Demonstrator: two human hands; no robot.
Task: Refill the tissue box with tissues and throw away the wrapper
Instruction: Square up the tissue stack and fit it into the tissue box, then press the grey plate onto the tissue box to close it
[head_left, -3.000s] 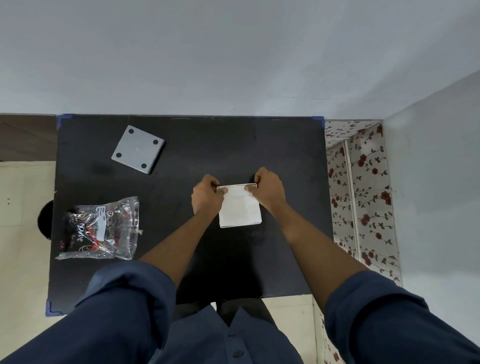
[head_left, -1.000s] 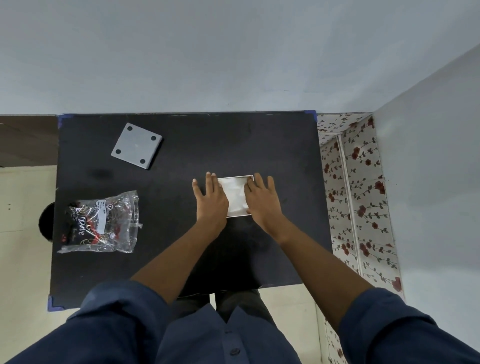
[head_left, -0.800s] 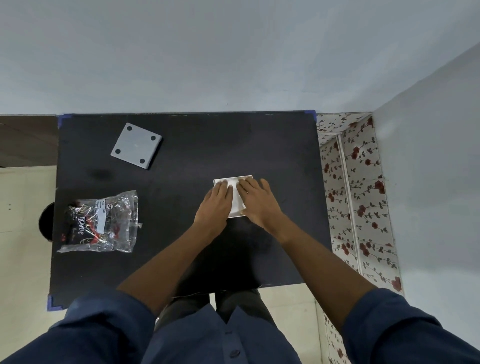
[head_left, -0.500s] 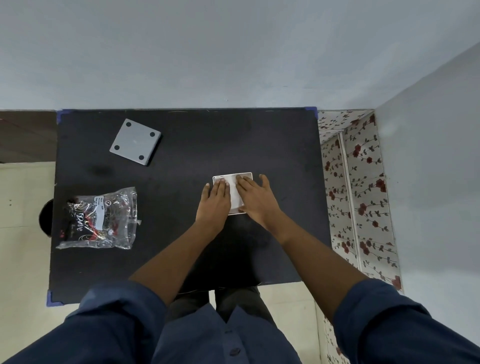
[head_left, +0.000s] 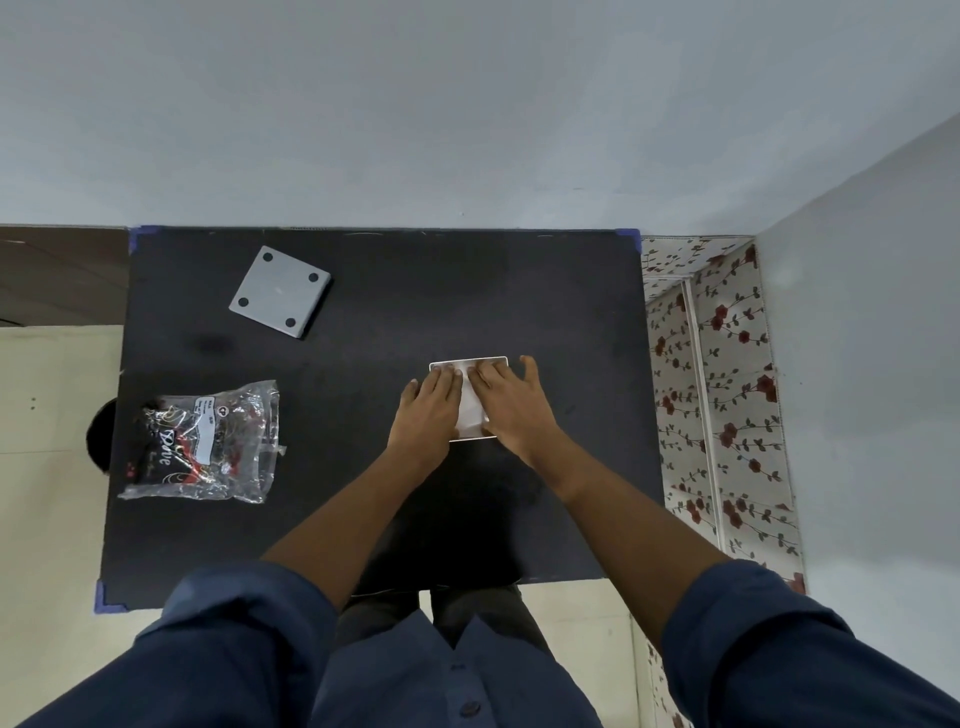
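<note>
- I lay my left hand and right hand flat, grip apart, on the white tissue stack, compacting it for boxing.
- The emptied wrapper waits aside on the table.

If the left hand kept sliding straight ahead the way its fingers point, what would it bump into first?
Probably nothing on the table: past the white tissue stack under the left hand, the black tabletop looks bare up to the wall. The grey square lid lies well off to the left.
</note>
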